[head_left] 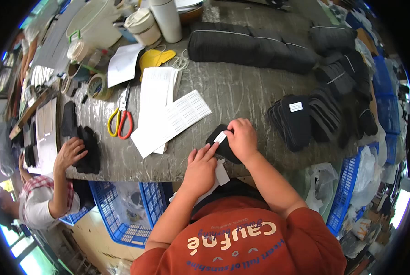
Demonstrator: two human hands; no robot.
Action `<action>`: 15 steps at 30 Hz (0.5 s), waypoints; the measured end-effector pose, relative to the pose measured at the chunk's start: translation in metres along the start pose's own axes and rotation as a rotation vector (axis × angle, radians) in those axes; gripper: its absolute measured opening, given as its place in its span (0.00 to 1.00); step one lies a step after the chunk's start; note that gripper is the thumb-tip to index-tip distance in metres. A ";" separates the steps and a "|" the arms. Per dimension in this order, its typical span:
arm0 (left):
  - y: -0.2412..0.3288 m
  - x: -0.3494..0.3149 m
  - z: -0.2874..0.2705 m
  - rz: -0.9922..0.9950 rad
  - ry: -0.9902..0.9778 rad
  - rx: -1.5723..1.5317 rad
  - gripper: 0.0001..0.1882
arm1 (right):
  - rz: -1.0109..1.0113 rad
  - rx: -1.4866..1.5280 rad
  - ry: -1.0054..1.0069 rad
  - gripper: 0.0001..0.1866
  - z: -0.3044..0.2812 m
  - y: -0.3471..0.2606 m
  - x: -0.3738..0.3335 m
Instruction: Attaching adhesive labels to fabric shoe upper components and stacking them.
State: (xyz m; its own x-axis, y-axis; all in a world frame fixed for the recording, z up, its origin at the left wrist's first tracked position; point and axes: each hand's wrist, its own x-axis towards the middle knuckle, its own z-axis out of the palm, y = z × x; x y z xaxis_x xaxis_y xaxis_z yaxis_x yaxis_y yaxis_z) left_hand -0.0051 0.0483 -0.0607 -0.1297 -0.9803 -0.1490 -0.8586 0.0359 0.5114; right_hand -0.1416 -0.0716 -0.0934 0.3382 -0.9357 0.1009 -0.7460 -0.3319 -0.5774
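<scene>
Across our dark, sheeted worktable (241, 87) lies a long tied bundle (250, 46) of black pieces. Nearer us are printed white sheets (156, 110), a stack of dark pads (293, 128) on the right, then red-and-yellow-handled scissors (120, 117). Our left hand (200, 168) extends its fingers, gripping nothing; our right hand (242, 140) curls, and we cannot tell whether it pinches. Beneath both, by the table's near edge, sits one dark pad (226, 151), bearing a small white label (220, 137).
</scene>
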 end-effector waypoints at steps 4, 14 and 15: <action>-0.009 -0.002 0.000 0.013 0.053 -0.157 0.04 | 0.129 0.351 -0.145 0.09 -0.030 -0.008 0.000; 0.003 0.014 -0.016 -0.138 0.155 -0.301 0.07 | 0.202 0.026 0.431 0.17 -0.192 0.080 0.034; 0.004 0.015 -0.017 -0.174 0.137 -0.316 0.08 | 0.225 -0.174 0.375 0.22 -0.204 0.096 0.025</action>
State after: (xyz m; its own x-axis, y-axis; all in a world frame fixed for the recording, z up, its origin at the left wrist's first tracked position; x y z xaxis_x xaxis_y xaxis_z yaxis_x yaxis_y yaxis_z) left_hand -0.0018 0.0300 -0.0463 0.0903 -0.9840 -0.1535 -0.6643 -0.1744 0.7268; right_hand -0.3215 -0.1515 0.0189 -0.0493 -0.9549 0.2930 -0.8730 -0.1013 -0.4771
